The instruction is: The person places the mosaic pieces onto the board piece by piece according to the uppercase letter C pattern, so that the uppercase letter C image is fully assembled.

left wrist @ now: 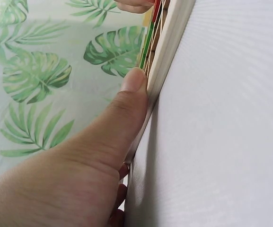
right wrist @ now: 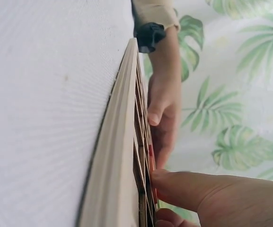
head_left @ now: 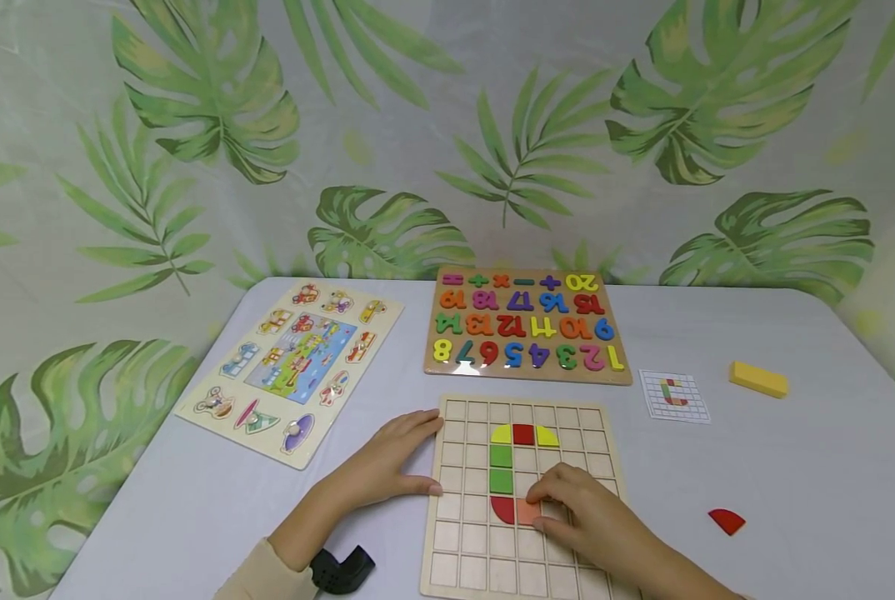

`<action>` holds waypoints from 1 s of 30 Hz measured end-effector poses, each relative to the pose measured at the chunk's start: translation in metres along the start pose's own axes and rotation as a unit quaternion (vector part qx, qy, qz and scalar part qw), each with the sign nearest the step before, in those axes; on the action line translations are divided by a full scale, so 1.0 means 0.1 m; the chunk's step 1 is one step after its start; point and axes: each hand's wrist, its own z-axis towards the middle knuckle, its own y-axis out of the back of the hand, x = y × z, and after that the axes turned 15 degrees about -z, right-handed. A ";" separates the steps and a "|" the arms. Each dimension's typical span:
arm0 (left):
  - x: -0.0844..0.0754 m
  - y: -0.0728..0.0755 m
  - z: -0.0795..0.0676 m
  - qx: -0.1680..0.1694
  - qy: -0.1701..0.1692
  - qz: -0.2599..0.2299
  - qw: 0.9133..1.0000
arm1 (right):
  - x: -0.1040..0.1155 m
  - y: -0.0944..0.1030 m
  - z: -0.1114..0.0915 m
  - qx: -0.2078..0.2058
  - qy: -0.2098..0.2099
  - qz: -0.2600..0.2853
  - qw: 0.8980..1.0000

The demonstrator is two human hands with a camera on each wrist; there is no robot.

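Observation:
A wooden grid board (head_left: 482, 565) lies on the table with coloured pieces in a C-like shape. My right hand (head_left: 586, 512) is over its middle, thumb and index finger pinching an orange square piece (head_left: 526, 513) at a cell beside a red quarter-round piece (head_left: 503, 508). Two green squares (head_left: 501, 481), yellow quarter-rounds (head_left: 547, 437) and a red square (head_left: 523, 434) form the rest. My left hand (head_left: 380, 467) rests against the board's left edge, fingers extended; in the left wrist view its thumb (left wrist: 134, 82) touches the rim.
A red quarter-round (head_left: 728, 521) lies right of the board. Behind it are a pattern card (head_left: 674, 397) and a yellow block (head_left: 759, 379). A number puzzle (head_left: 530, 327) stands at the back, a picture puzzle (head_left: 226, 429) at left. A black strap-like object (head_left: 345, 572) is by the left wrist.

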 end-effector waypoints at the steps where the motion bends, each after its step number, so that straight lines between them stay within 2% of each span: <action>1: 0.00 0.00 0.00 0.000 0.000 0.001 1.000 | 0.00 0.00 0.00 -0.007 0.009 0.002 1.000; 3: 0.00 0.00 0.00 0.000 0.001 0.001 1.000 | -0.01 -0.01 0.00 -0.013 0.016 0.004 1.000; 6: 0.00 0.00 0.00 0.000 0.002 0.000 1.000 | 0.01 0.03 0.00 0.017 0.005 -0.001 1.000; 11: -0.01 0.00 0.00 0.000 0.004 -0.004 1.000 | 0.08 0.20 -0.01 0.099 -0.048 -0.012 0.994; 15: -0.01 0.00 0.00 0.001 0.005 -0.002 1.000 | 0.09 0.34 -0.05 0.110 -0.082 -0.015 0.991; 18: -0.01 0.00 0.00 0.002 0.005 0.001 1.000 | 0.06 0.45 -0.12 0.081 -0.091 -0.034 0.992; 25: -0.01 0.00 0.00 0.001 0.004 -0.001 1.000 | -0.15 0.64 -0.40 -0.053 -0.059 -0.088 0.993; 30: -0.01 0.00 0.00 0.001 0.003 0.000 1.000 | -0.37 0.68 -0.62 -0.090 -0.068 -0.091 0.989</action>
